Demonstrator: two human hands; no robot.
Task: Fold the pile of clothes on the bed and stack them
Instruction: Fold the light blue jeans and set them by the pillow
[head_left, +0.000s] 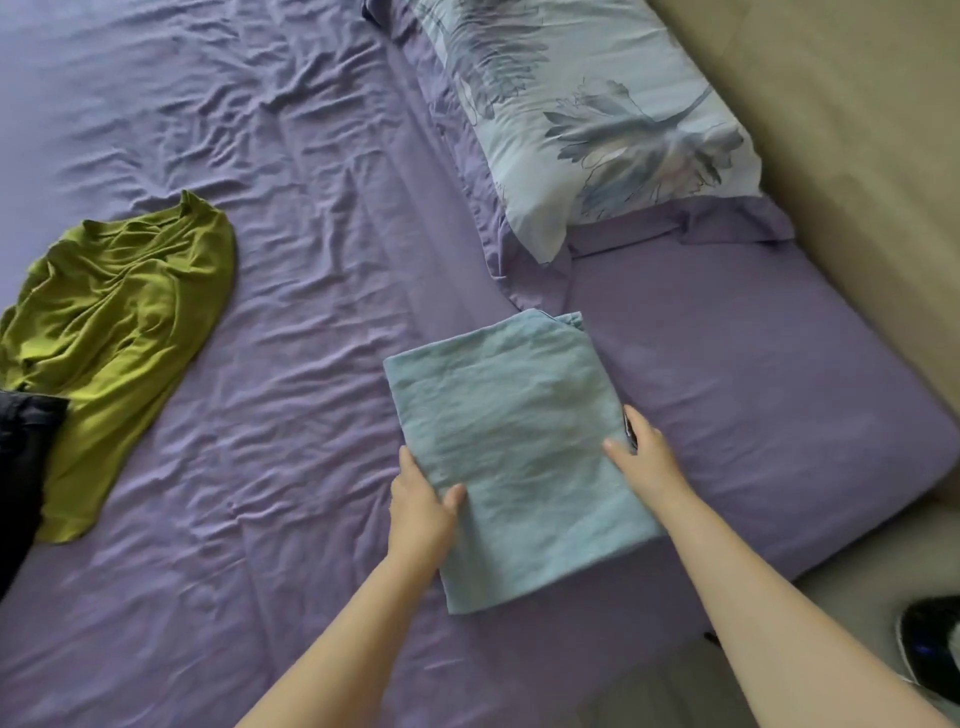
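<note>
A light blue garment (511, 415), folded into a rectangle, lies on the purple bed sheet (291, 291) near the bed's right side. My left hand (423, 501) holds its left edge, thumb on top and fingers under the cloth. My right hand (644, 449) holds its right edge the same way, thumb lying on the fabric. A crumpled olive-green shirt (114, 332) lies unfolded at the left of the bed. A dark garment (23, 457) overlaps its lower left corner at the frame's edge.
A floral blue-and-white pillow (597, 119) sits at the head of the bed, upper right. A beige wall or headboard (857, 156) runs along the right. A dark shoe (930, 649) is on the floor at the lower right.
</note>
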